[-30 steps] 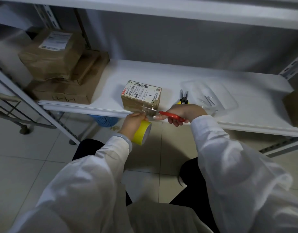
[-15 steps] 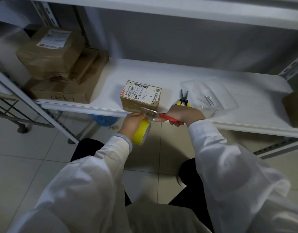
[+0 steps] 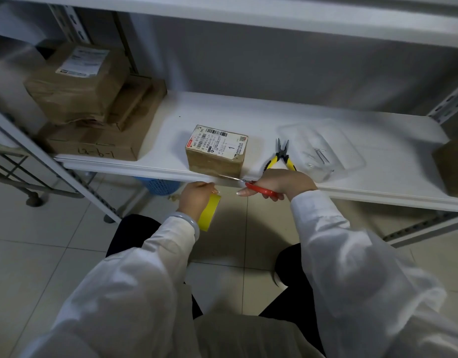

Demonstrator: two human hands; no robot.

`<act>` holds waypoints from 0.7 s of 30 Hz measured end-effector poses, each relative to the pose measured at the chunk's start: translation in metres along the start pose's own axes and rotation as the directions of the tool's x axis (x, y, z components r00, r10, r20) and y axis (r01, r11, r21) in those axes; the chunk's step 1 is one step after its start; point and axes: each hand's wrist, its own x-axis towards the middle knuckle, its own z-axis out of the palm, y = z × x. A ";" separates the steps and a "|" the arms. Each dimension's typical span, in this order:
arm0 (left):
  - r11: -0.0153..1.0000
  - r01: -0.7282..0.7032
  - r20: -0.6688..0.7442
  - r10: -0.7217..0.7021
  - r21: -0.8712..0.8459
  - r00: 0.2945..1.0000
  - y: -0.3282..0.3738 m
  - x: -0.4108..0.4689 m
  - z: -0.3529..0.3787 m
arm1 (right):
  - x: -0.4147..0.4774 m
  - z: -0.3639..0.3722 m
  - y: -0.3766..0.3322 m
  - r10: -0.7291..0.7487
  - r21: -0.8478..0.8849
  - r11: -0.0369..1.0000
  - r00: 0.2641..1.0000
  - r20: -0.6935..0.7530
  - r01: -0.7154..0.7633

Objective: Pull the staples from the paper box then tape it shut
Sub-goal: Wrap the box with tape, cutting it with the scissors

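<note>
On the white shelf [image 3: 222, 109], head view: paper box [image 3: 216, 153] upright at the front edge, printed label on top. Just below that edge, left hand [image 3: 197, 197] curled around a yellow tape roll [image 3: 210, 213]. Right hand [image 3: 284, 182] gripping red-handled scissors [image 3: 251, 186], blades pointing left toward the box's lower front corner; contact hard to tell. Behind that hand, yellow-handled pliers [image 3: 280, 157] beside a clear tray [image 3: 351, 156] holding staples [image 3: 318, 155]. Stacked cartons [image 3: 93, 112] at far left.
</note>
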 end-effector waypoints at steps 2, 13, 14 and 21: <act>1.000 0.007 0.005 -0.007 -0.028 1.000 0.002 -0.002 0.000 | -0.016 -0.006 -0.009 -0.057 0.007 0.998 0.998 0.023 0.057; 0.997 0.017 0.021 -0.016 -0.069 1.000 0.015 -0.004 0.002 | -0.008 0.007 -0.048 -0.358 -0.260 0.933 0.567 -0.742 0.249; 0.997 0.013 0.023 -0.011 -0.075 1.000 0.015 -0.005 0.003 | -0.002 0.010 -0.048 -0.354 -0.252 0.935 0.581 -0.733 0.251; 0.998 -0.021 0.055 0.024 -0.053 0.998 0.014 -0.005 0.000 | 0.019 0.016 -0.050 -0.324 -0.238 0.946 0.610 -0.723 0.221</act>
